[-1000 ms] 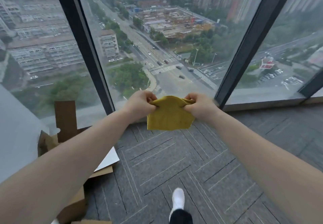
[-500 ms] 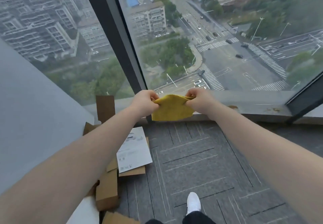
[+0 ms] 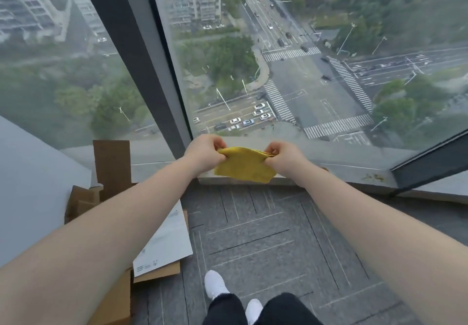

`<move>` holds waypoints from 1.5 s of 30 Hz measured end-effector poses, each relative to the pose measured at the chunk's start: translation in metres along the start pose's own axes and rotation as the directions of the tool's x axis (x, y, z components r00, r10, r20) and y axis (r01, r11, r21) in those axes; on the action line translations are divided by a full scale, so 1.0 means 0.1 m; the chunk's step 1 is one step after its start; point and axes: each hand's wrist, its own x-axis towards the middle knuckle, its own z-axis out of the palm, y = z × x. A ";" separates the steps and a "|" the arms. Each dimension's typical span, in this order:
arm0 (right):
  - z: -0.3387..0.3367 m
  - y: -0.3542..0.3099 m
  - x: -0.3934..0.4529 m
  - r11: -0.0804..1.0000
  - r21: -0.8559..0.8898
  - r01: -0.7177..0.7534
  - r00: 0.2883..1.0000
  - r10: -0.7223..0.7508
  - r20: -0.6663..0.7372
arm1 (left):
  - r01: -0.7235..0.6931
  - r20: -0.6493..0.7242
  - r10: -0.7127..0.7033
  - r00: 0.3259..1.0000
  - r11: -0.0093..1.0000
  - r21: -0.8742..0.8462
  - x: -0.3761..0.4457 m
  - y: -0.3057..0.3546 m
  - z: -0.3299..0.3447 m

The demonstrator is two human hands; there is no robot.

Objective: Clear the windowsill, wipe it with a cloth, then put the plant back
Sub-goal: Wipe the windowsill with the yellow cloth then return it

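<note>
A folded yellow cloth (image 3: 244, 167) hangs between my two hands, just above the front edge of the low grey windowsill (image 3: 349, 170). My left hand (image 3: 203, 153) pinches its top left edge and my right hand (image 3: 286, 158) pinches its top right edge. The sill runs along the base of the tall window and shows brownish dirt specks toward its right end (image 3: 373, 177). No plant is in view.
Flattened cardboard boxes (image 3: 111, 170) and a white sheet (image 3: 164, 243) lie on the grey carpet at the left, against a grey wall (image 3: 33, 185). A dark window post (image 3: 141, 53) rises behind my left hand. My white shoes (image 3: 215, 284) stand on the carpet below.
The view has tilted down and closed in on the sill. Both hands, still gripping the cloth, now hang right over the sill's edge rather than over the carpet.
</note>
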 end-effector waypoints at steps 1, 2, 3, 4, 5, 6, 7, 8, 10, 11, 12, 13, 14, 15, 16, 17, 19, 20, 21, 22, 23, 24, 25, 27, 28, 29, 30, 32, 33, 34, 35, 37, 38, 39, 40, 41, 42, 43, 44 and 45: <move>0.02 0.01 0.13 1.000 -0.013 -0.008 1.000 0.008 -0.004 | -0.006 0.007 0.006 1.000 1.000 0.004 0.12 -0.01 0.02; 0.05 0.02 0.28 1.000 -0.018 -0.012 1.000 0.012 -0.006 | -0.004 0.006 0.004 1.000 1.000 0.005 0.24 -0.05 0.05; 0.08 0.04 0.43 1.000 -0.015 -0.010 1.000 0.010 -0.002 | 0.009 -0.003 -0.009 1.000 1.000 0.003 0.37 -0.10 0.10; 0.14 0.08 0.57 1.000 -0.007 -0.009 1.000 0.009 0.005 | 0.032 -0.015 -0.032 0.999 0.999 0.006 0.48 -0.18 0.17; 0.21 0.12 0.72 1.000 0.000 -0.011 1.000 0.011 0.018 | 0.060 -0.025 -0.060 0.998 0.998 0.014 0.59 -0.26 0.26; 0.29 0.16 0.87 1.000 -0.002 -0.012 0.999 0.012 0.033 | 0.092 -0.032 -0.091 0.995 0.996 0.021 0.70 -0.36 0.36; 0.39 0.23 1.03 1.000 -0.012 -0.010 0.999 0.011 0.043 | 0.124 -0.033 -0.123 0.992 0.992 0.023 0.82 -0.47 0.47; 0.50 0.32 1.22 1.000 -0.027 -0.003 0.999 0.004 0.046 | 0.148 -0.036 -0.148 0.988 0.989 0.022 0.97 -0.59 0.61; 0.77 0.55 1.65 0.998 -0.056 0.023 0.998 -0.019 0.062 | 0.181 -0.054 -0.180 0.982 0.983 0.021 1.28 -0.88 0.91; 0.93 0.68 1.89 0.996 -0.073 0.044 0.996 -0.038 0.075 | 0.185 -0.077 -0.182 0.980 0.982 0.031 1.47 -1.05 1.07; 1.09 0.83 2.14 0.993 -0.098 0.065 0.995 -0.057 0.088 | 0.182 -0.097 -0.177 0.979 0.982 0.051 1.66 -1.24 1.26; 1.27 1.01 2.37 0.989 -0.123 0.083 0.993 -0.071 0.096 | 0.182 -0.104 -0.173 0.979 0.980 0.076 1.86 -1.44 1.46; 1.45 1.18 2.60 0.985 -0.143 0.099 0.991 -0.084 0.108 | 0.186 -0.105 -0.175 0.979 0.978 0.097 2.04 -1.64 1.66; 1.64 1.36 2.83 0.980 -0.162 0.115 0.988 -0.096 0.122 | 0.197 -0.109 -0.185 0.977 0.974 0.108 2.21 -1.84 1.86; 1.84 1.53 3.05 0.975 -0.182 0.130 0.985 -0.106 0.134 | 0.209 -0.114 -0.196 0.974 0.970 0.120 2.37 -2.05 2.06; 2.04 1.70 3.26 0.967 -0.210 0.144 0.983 -0.115 0.144 | 0.220 -0.121 -0.204 0.971 0.966 0.133 2.53 -2.26 2.27; 2.44 2.01 3.67 0.947 -0.264 0.182 0.975 -0.139 0.171 | 0.239 -0.140 -0.219 0.966 0.959 0.152 2.84 -2.65 2.65; 2.64 2.15 3.86 0.937 -0.284 0.201 0.971 -0.152 0.185 | 0.253 -0.148 -0.231 0.962 0.954 0.159 2.98 -2.83 2.82; 2.82 2.27 4.04 0.930 -0.299 0.215 0.967 -0.161 0.196 | 0.265 -0.149 -0.242 0.959 0.951 0.162 3.11 -3.01 2.99; 2.99 2.38 4.21 0.923 -0.309 0.229 0.964 -0.171 0.204 | 0.274 -0.154 -0.250 0.956 0.949 0.159 3.24 -3.17 3.14; 3.14 2.48 4.37 0.917 -0.316 0.245 0.960 -0.184 0.209 | 0.279 -0.162 -0.255 0.953 0.948 0.151 3.37 -3.33 3.27; 3.27 2.55 4.51 0.911 -0.320 0.261 0.957 -0.199 0.212 | 0.280 -0.172 -0.255 0.952 0.949 0.144 3.48 -3.47 3.38; 3.37 2.59 4.64 0.905 -0.323 0.275 0.953 -0.213 0.215 | 0.283 -0.186 -0.257 0.948 0.950 0.133 3.58 -3.59 3.46; 3.50 2.60 4.86 0.900 -0.319 0.297 0.949 -0.242 0.201 | 0.289 -0.246 -0.257 0.935 0.951 0.106 3.77 -3.75 3.54; 3.54 2.56 4.95 0.898 -0.313 0.308 0.948 -0.262 0.180 | 0.286 -0.289 -0.248 0.925 0.954 0.094 3.85 -3.80 3.54; 3.56 2.51 5.03 0.896 -0.303 0.324 0.945 -0.293 0.147 | 0.272 -0.339 -0.228 0.913 0.958 0.087 3.92 -3.82 3.51; 3.56 2.45 5.09 0.891 -0.287 0.351 0.936 -0.335 0.105 | 0.249 -0.391 -0.199 0.898 0.965 0.079 3.97 -3.83 3.46; 3.54 2.35 5.16 0.866 -0.258 0.429 0.898 -0.438 0.023 | 0.179 -0.486 -0.135 0.863 0.983 0.045 4.02 -3.83 3.36; 3.56 2.32 5.18 0.842 -0.262 0.472 0.873 -0.488 0.002 | 0.148 -0.521 -0.113 0.846 0.989 0.026 4.02 -3.84 3.31; 3.59 2.32 5.19 0.818 -0.278 0.503 0.852 -0.524 0.001 | 0.134 -0.533 -0.102 0.840 0.991 0.021 4.00 -3.86 3.28; 3.62 2.34 5.20 0.796 -0.304 0.523 0.841 -0.541 0.031 | 0.150 -0.511 -0.106 0.853 0.988 0.045 3.97 -3.88 3.27; 3.74 2.45 5.25 0.742 -0.379 0.553 0.832 -0.522 0.191 | 0.260 -0.368 -0.179 0.912 0.948 0.183 3.88 -3.95 3.31; 3.81 2.53 5.26 0.697 -0.422 0.580 0.815 -0.492 0.306 | 0.311 -0.301 -0.229 0.926 0.915 0.259 3.82 -3.99 3.36; 3.89 2.60 5.28 0.635 -0.460 0.621 0.783 -0.467 0.412 | 0.343 -0.261 -0.270 0.927 0.890 0.300 3.77 -4.05 3.40; 3.97 2.67 5.31 0.566 -0.488 0.664 0.746 -0.460 0.482 | 0.364 -0.247 -0.296 0.923 0.879 0.309 3.73 -4.10 3.44; 4.05 2.72 5.34 0.502 -0.504 0.703 0.711 -0.479 0.514 | 0.379 -0.254 -0.309 0.917 0.875 0.302 3.69 -4.15 3.46; 4.13 2.75 5.38 0.458 -0.511 0.728 0.686 -0.511 0.518 | 0.381 -0.268 -0.307 0.913 0.876 0.296 3.67 -4.20 3.48; 4.20 2.77 5.41 0.428 -0.522 0.738 0.671 -0.544 0.503 | 0.374 -0.281 -0.294 0.914 0.879 0.295 3.66 -4.25 3.49; 4.28 2.76 5.44 0.408 -0.540 0.736 0.668 -0.567 0.482 | 0.363 -0.289 -0.280 0.916 0.884 0.295 3.67 -4.29 3.50; 4.36 2.73 5.47 0.400 -0.563 0.723 0.676 -0.575 0.461 | 0.349 -0.298 -0.262 0.918 0.890 0.294 3.67 -4.33 3.51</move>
